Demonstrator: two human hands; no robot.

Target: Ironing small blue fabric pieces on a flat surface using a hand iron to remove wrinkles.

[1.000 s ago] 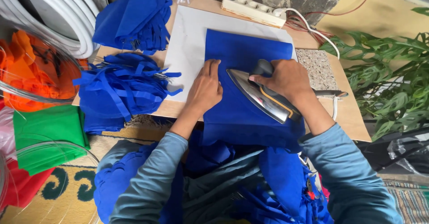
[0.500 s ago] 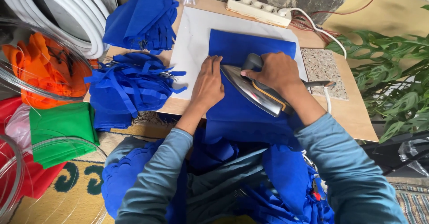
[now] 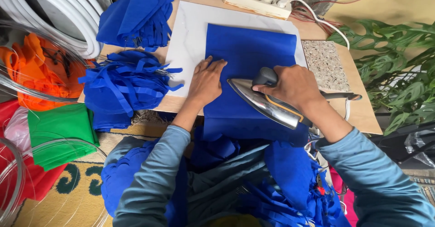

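Iron on cloth; cloth on board; strips left.

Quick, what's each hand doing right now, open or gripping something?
Left hand: open, palm pressed flat on the blue cloth.
Right hand: closed around the handle of the iron, which rests on the cloth.

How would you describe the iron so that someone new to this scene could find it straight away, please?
Start at the white board on the low wooden table, where a blue cloth lies spread. On that cloth's near part, the right hand grips the iron. It is the only shiny metal thing there, pointed, with a dark handle.
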